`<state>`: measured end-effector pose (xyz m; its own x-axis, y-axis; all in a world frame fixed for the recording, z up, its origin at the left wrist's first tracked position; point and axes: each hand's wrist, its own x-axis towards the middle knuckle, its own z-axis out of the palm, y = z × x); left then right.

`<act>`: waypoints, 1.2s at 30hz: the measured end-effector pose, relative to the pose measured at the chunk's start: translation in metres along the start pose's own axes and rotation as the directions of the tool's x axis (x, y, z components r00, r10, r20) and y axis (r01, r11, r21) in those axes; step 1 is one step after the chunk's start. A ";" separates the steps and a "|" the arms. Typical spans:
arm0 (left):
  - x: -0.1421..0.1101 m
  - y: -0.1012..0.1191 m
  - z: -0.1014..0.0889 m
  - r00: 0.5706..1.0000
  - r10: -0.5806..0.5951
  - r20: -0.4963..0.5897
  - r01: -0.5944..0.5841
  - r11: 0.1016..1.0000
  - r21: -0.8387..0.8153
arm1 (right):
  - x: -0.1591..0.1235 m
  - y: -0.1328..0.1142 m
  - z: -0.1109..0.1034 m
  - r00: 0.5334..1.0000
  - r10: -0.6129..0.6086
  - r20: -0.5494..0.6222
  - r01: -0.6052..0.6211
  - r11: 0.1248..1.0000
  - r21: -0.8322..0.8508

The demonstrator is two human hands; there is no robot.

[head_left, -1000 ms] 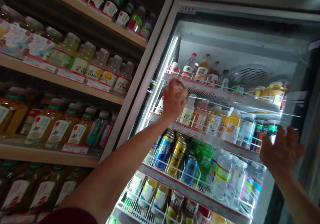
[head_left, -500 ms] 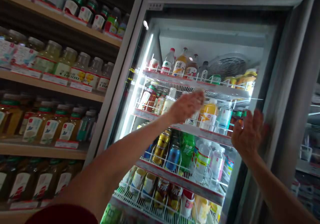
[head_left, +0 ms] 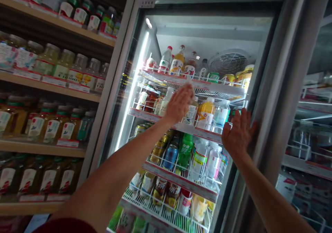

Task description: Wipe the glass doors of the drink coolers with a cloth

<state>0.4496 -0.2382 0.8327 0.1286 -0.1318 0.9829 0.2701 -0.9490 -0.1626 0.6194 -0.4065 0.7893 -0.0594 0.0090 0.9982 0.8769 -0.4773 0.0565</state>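
Observation:
Before me is a lit drinks fridge with a glass door [head_left: 223,16] in a grey metal frame. My left hand [head_left: 180,103] is raised in front of the glass, fingers stretched out flat, holding nothing. Behind it stand bottles on the second shelf, among them an orange juice bottle [head_left: 206,113] and a white-labelled bottle [head_left: 191,113]. My right hand [head_left: 237,132] is up at the door's right side, palm forward, fingers extended and holding nothing. Its faint reflection shows beside it on the frame. Whether either hand touches the glass I cannot tell.
Wooden shelves [head_left: 52,150] of juice bottles [head_left: 53,131] stand left of the fridge. Inside it, wire racks hold cans, a green bottle [head_left: 186,151] and a blue can [head_left: 170,156]. Another fridge section [head_left: 308,163] is at the right, past the thick grey frame [head_left: 277,108].
My view has shifted, so the fridge appears further left and its right neighbour shows more. Both hands appear further left, too, and my left hand has swung from pointing right to pointing more upward.

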 end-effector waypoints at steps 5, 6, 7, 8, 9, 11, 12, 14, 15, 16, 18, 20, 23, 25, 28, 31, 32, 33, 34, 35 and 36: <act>0.000 0.002 0.005 0.956 -0.239 -0.169 0.252 0.966 0.059 | 0.000 -0.001 0.000 1.000 -0.014 0.005 0.014 1.000 0.004; -0.006 0.018 0.014 0.987 -0.113 -0.114 0.122 0.990 0.070 | 0.000 -0.001 0.000 1.000 -0.029 -0.001 0.029 1.000 0.010; -0.013 0.033 0.023 0.998 0.051 -0.038 -0.048 0.996 0.074 | 0.000 -0.001 -0.001 0.999 -0.046 -0.010 0.046 0.999 0.014; -0.019 0.043 0.029 0.977 0.211 0.038 -0.213 0.975 0.069 | 0.000 -0.002 -0.002 0.998 -0.058 -0.017 0.058 0.998 0.016; -0.024 0.045 0.030 0.939 0.328 0.100 -0.335 0.941 0.059 | 0.000 -0.002 -0.003 0.998 -0.065 -0.022 0.065 0.998 0.015; -0.027 0.021 0.017 0.919 0.366 0.145 -0.379 0.922 0.072 | 0.000 -0.004 -0.004 0.998 -0.062 -0.025 0.062 0.998 0.008; -0.026 -0.002 0.003 0.954 0.277 0.111 -0.289 0.952 0.104 | 0.000 -0.005 -0.004 0.998 -0.052 -0.028 0.052 0.999 0.003; -0.021 -0.058 -0.031 0.997 -0.045 -0.056 0.054 0.985 0.165 | 0.000 -0.007 -0.003 0.999 -0.026 -0.042 0.025 1.000 -0.010; -0.019 -0.083 -0.045 0.956 -0.229 -0.185 0.260 0.951 0.168 | 0.000 -0.008 -0.002 0.998 -0.016 -0.055 0.015 1.000 -0.019; -0.018 -0.101 -0.055 0.897 -0.350 -0.271 0.399 0.905 0.150 | -0.001 -0.009 -0.001 0.998 -0.008 -0.064 0.006 1.000 -0.029; -0.021 -0.105 -0.058 0.838 -0.436 -0.329 0.495 0.861 0.120 | -0.001 -0.009 0.001 0.998 -0.002 -0.070 -0.002 0.999 -0.049; -0.033 -0.069 -0.039 0.931 -0.298 -0.210 0.330 0.933 0.143 | -0.001 -0.008 0.002 0.998 -0.013 -0.069 0.008 0.998 -0.068; -0.054 0.011 -0.002 0.956 0.242 0.164 -0.262 0.959 0.112 | -0.002 -0.004 0.004 0.995 -0.050 -0.082 0.042 0.995 -0.087; -0.063 0.036 0.007 0.811 0.486 0.326 -0.523 0.852 0.030 | -0.002 -0.002 0.005 0.994 -0.069 -0.089 0.061 0.994 -0.095; -0.056 -0.001 -0.015 0.882 0.368 0.294 -0.409 0.908 0.092 | -0.002 -0.003 0.005 0.994 -0.054 -0.091 0.045 0.994 -0.097; -0.038 -0.068 -0.043 0.984 -0.160 -0.078 0.172 0.966 0.195 | -0.001 -0.006 0.004 0.994 -0.027 -0.102 0.017 0.995 -0.097; -0.036 -0.079 -0.046 0.946 -0.272 -0.175 0.303 0.936 0.179 | -0.001 -0.006 0.004 0.994 -0.024 -0.107 0.013 0.995 -0.100; -0.037 -0.081 -0.045 0.922 -0.315 -0.223 0.354 0.921 0.160 | 0.000 -0.007 0.004 0.994 -0.024 -0.109 0.013 0.995 -0.103; -0.041 -0.073 -0.040 0.937 -0.276 -0.212 0.311 0.938 0.152 | 0.000 -0.006 0.004 0.994 -0.027 -0.105 0.016 0.995 -0.103; -0.048 -0.058 -0.032 0.977 -0.155 -0.149 0.178 0.973 0.149 | -0.001 -0.006 0.004 0.994 -0.032 -0.101 0.022 0.994 -0.103; -0.057 -0.041 -0.023 0.999 0.027 -0.046 -0.020 0.990 0.138 | -0.001 -0.005 0.004 0.995 -0.040 -0.095 0.030 0.994 -0.101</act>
<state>0.4093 -0.1988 0.7851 0.0914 -0.1703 0.9811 0.3970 -0.8974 -0.1927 0.6171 -0.4003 0.7882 -0.1393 -0.0559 0.9887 0.8223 -0.5629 0.0840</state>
